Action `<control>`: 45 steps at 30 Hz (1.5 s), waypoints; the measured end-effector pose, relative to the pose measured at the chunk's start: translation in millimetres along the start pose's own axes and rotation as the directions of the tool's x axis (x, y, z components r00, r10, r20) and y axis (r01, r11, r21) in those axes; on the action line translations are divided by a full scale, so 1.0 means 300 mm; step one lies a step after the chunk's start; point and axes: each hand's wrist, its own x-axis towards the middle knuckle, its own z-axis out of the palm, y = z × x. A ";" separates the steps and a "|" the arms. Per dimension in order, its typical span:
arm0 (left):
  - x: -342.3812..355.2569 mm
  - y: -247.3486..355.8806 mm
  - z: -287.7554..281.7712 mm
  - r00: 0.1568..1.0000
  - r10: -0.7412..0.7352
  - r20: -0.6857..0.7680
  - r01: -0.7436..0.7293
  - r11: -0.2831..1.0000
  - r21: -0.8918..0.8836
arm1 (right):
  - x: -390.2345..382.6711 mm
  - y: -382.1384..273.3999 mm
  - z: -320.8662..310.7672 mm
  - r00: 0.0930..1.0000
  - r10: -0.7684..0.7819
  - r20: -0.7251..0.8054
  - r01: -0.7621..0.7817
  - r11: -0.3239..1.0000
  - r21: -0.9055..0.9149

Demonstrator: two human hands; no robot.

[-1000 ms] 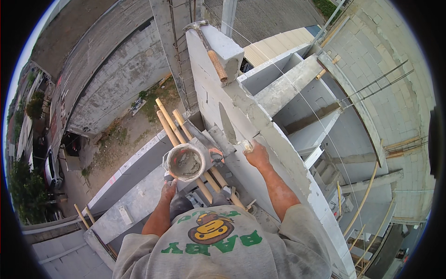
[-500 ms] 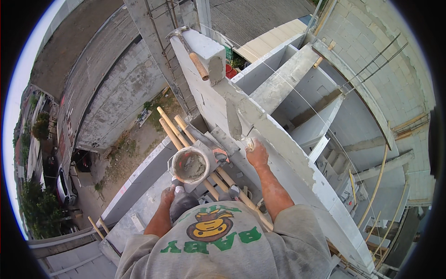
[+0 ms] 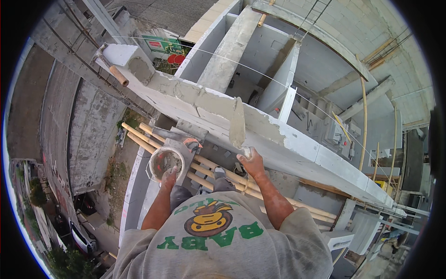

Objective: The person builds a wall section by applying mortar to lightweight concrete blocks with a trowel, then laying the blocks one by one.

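My right hand (image 3: 251, 161) is closed round the handle of a trowel. The long, mortar-coated trowel blade (image 3: 238, 124) points away from me, lying across the near face and top edge of a white block wall (image 3: 297, 151). Wet grey mortar (image 3: 216, 103) covers part of that top edge, on both sides of the blade. At lower left, my left hand (image 3: 169, 177) is closed at the near rim of a round bucket (image 3: 153, 160), its fingertips partly hidden. Grey mortar sits inside the bucket.
A hammer (image 3: 119, 76) hangs over a raised block at the wall's left end. Bamboo poles (image 3: 241, 179) run below me. A thin string line (image 3: 251, 68) stretches above the wall. Beyond lie walled compartments and a concrete beam (image 3: 231, 49); at left, the ground is far below.
My view has swung to the right along the wall. The trowel blade, barely visible before, now shows full length against the wall. My left hand has come up over the bucket's rim.
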 end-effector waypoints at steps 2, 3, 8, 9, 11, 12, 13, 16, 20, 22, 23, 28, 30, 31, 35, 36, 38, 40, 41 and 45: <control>0.011 0.059 0.027 0.988 -0.027 0.153 0.025 0.999 0.020 | -0.029 0.119 0.003 0.997 0.026 -0.069 -0.024 0.999 0.027; 0.020 0.038 0.055 0.993 0.054 0.102 -0.056 0.998 0.021 | -0.041 0.156 0.002 0.994 0.023 -0.111 -0.019 0.999 0.045; 0.129 -0.012 0.047 0.984 0.062 0.164 -0.097 0.972 0.216 | -0.170 0.069 -0.192 0.973 0.074 -0.219 -0.116 0.976 -0.186; 0.151 -0.022 0.038 0.988 0.027 0.155 -0.065 0.968 0.243 | -0.189 0.044 -0.248 0.969 0.204 -0.139 -0.230 0.951 -0.208; 0.164 0.041 0.009 0.982 0.089 0.165 -0.128 0.963 0.239 | -0.230 0.039 -0.332 0.947 0.258 -0.189 -0.302 0.917 -0.260; 0.158 0.089 -0.009 0.978 0.145 0.152 -0.178 0.958 0.226 | -0.255 0.044 -0.355 0.930 0.291 -0.225 -0.352 0.883 -0.311; 0.152 0.116 -0.018 0.984 0.128 0.128 -0.145 0.980 0.134 | -0.269 0.052 -0.354 0.921 0.305 -0.244 -0.372 0.875 -0.309; 0.242 0.056 -0.001 0.972 0.126 0.197 -0.169 0.961 0.218 | -0.307 0.069 -0.348 0.867 0.301 -0.396 -0.459 0.793 -0.402; 0.418 -0.404 0.150 0.997 0.045 -0.069 -0.020 0.942 0.335 | -0.214 -0.076 -0.276 0.896 0.216 -0.387 -0.415 0.716 -0.562; 0.448 -0.287 0.093 0.917 -0.077 0.392 -0.099 0.907 0.410 | -0.205 -0.056 -0.224 0.871 0.266 -0.412 -0.481 0.632 -0.608; 0.414 -0.178 0.107 0.915 -0.046 0.401 -0.120 0.918 0.378 | -0.203 -0.032 -0.202 0.871 0.326 -0.368 -0.491 0.618 -0.614; 0.406 0.076 0.019 0.932 -0.011 0.362 -0.094 0.958 0.271 | -0.261 -0.127 -0.116 0.860 0.423 -0.286 -0.504 0.614 -0.608; 0.473 0.093 -0.019 0.915 0.106 0.390 -0.225 0.935 0.274 | -0.325 -0.127 -0.080 0.858 0.438 -0.268 -0.502 0.608 -0.615; 0.492 0.083 -0.035 0.875 0.306 0.374 -0.426 0.855 0.295 | -0.360 -0.131 -0.070 0.854 0.439 -0.278 -0.510 0.601 -0.615; 0.752 -0.026 0.034 0.892 0.197 0.407 -0.247 0.966 0.074 | -0.469 -0.191 -0.110 0.810 0.526 -0.258 -0.571 0.607 -0.553; 0.829 -0.131 0.041 0.899 0.192 0.395 -0.240 0.968 0.076 | -0.465 -0.213 -0.118 0.830 0.496 -0.256 -0.552 0.659 -0.511; 0.922 -0.294 0.072 0.915 0.196 0.352 -0.203 0.979 -0.017 | -0.417 -0.225 -0.162 0.862 0.444 -0.245 -0.506 0.772 -0.385; 0.926 -0.316 0.105 0.871 0.310 0.381 -0.393 0.906 0.160 | -0.374 -0.185 -0.202 0.856 0.439 -0.274 -0.477 0.874 -0.090; 0.929 -0.319 0.113 0.817 0.407 0.408 -0.546 0.775 0.320 | -0.339 -0.166 -0.226 0.809 0.473 -0.348 -0.550 0.818 -0.166; 0.868 -0.327 0.146 0.896 0.261 0.358 -0.344 0.919 0.191 | -0.231 -0.138 -0.314 0.751 0.461 -0.473 -0.645 0.668 -0.372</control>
